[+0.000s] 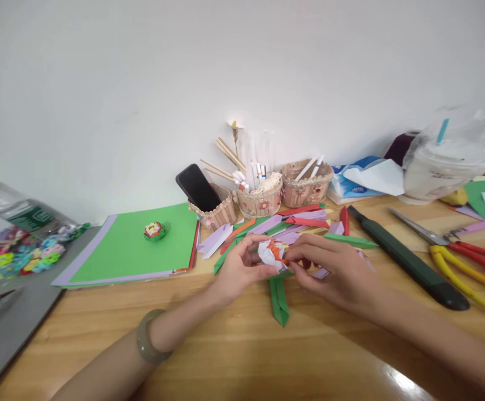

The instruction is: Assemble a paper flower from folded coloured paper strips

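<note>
Between thumb and fingers my left hand (242, 270) holds a folded paper flower (270, 255), white outside with orange and some yellow. My right hand (329, 267) pinches at the flower's right side, its fingertips against the orange part. Just below the flower, a green folded paper strip (279, 301) points down toward me over the table. Behind both hands lies a pile of folded paper strips (263, 225) in purple, green, red and orange. A small finished-looking paper flower (154, 230) with a green base sits on the green paper stack (133, 250) at the left.
Three small wooden baskets (261, 203) stand by the wall, one holding a phone (198, 186). To the right lie a dark green utility knife (409, 259), scissors (438, 239) and a lidded cup (438, 167). Colourful trinkets (20, 253) and a plastic bottle (20, 209) are at left.
</note>
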{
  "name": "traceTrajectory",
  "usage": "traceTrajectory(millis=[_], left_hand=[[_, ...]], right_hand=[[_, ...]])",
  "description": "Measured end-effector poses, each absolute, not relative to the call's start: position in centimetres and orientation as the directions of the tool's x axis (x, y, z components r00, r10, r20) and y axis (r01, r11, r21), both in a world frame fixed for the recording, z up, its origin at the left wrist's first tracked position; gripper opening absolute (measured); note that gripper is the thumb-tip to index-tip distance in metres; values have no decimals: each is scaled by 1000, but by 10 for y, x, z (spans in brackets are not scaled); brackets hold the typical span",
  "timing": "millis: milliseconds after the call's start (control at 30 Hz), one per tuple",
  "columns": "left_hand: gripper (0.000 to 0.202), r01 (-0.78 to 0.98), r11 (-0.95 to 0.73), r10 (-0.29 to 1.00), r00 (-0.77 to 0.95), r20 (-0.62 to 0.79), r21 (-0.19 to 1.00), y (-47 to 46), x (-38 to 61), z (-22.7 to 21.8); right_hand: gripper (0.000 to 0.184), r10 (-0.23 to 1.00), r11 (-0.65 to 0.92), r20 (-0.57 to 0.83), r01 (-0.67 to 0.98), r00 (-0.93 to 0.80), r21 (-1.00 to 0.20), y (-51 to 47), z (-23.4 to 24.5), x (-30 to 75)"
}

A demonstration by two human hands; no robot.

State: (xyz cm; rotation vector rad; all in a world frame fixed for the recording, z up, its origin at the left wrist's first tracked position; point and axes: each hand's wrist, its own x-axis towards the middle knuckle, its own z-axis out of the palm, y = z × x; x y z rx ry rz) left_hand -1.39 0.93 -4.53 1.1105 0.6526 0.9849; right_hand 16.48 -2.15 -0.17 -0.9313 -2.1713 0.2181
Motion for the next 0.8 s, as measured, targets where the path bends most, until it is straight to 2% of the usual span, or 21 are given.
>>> traceTrajectory(millis=[333, 400, 533, 667, 800], left_hand=[[46, -293, 92, 908, 417, 41, 952, 11, -15, -48], [46, -279, 85, 911, 411, 39, 957, 11, -15, -48], [46, -259, 69, 908, 416, 47, 963, 11, -15, -48], [46, -247, 64, 897, 439, 53, 967, 11, -17, -47], [48, -226, 63, 895, 445, 46, 972, 10, -17, -46]], right_hand=[[17, 629, 702, 666, 661, -401, -265, -22, -13, 162], [19, 638, 687, 667, 676, -386, -267, -23, -13, 162], [19, 710, 669, 602, 616, -366, -416, -25, -8, 163], [14, 805, 590, 480, 551, -349, -590, -25, -1, 164], [12, 850, 527, 407, 526, -335, -667, -24, 1, 165]])
